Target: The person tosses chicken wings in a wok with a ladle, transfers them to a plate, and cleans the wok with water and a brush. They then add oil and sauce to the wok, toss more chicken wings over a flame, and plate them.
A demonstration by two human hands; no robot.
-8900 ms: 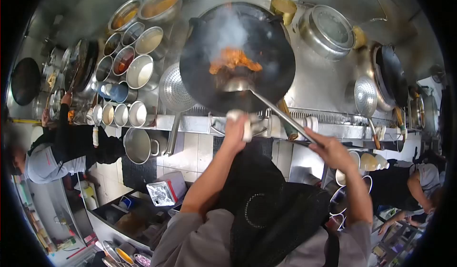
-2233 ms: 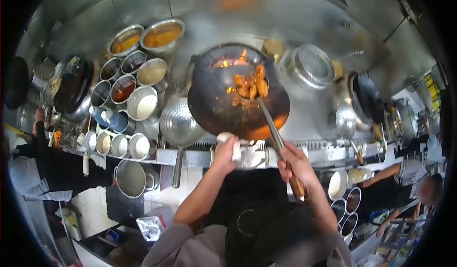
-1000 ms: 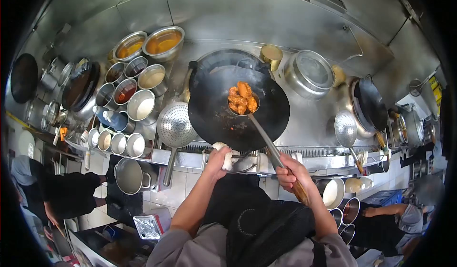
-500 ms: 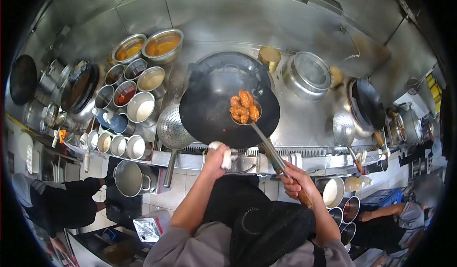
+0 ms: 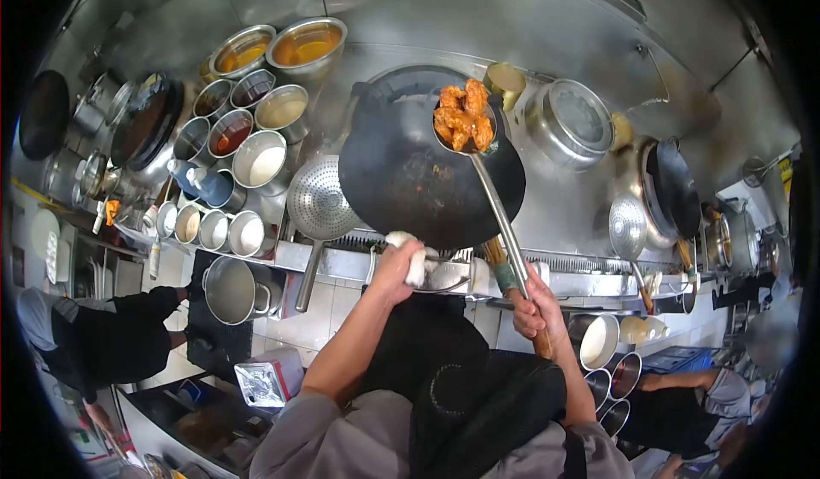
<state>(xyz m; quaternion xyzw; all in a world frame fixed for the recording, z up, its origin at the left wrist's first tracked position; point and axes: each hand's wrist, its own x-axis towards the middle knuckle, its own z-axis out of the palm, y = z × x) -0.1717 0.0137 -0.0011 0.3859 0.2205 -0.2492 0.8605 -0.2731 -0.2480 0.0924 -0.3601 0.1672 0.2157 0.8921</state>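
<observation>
My right hand [image 5: 538, 304] is closed round the wooden grip of a long metal ladle [image 5: 502, 210]. Sauce-coated, reddish-brown fried pieces [image 5: 464, 122] are heaped in its bowl, which overlaps the far right part of the black wok [image 5: 389, 172]. Bits of residue stick to the wok's inside. At the wok's near edge, my left hand [image 5: 395, 274] is closed on a folded white cloth [image 5: 418, 265]. A bristled brush [image 5: 502, 267] with a green band shows just beside the ladle handle, near my right hand.
A perforated strainer [image 5: 323, 197] lies left of the wok. Further left stand several seasoning pots [image 5: 259, 159] and two bowls of amber liquid [image 5: 307, 43]. A lidded pot [image 5: 574, 125] and a second strainer [image 5: 628, 227] are on the right. People work at both sides.
My right hand has raised the loaded ladle away from me, towards the wok's far right side. The wok's inside shows more residue now. My left hand keeps its hold on the cloth.
</observation>
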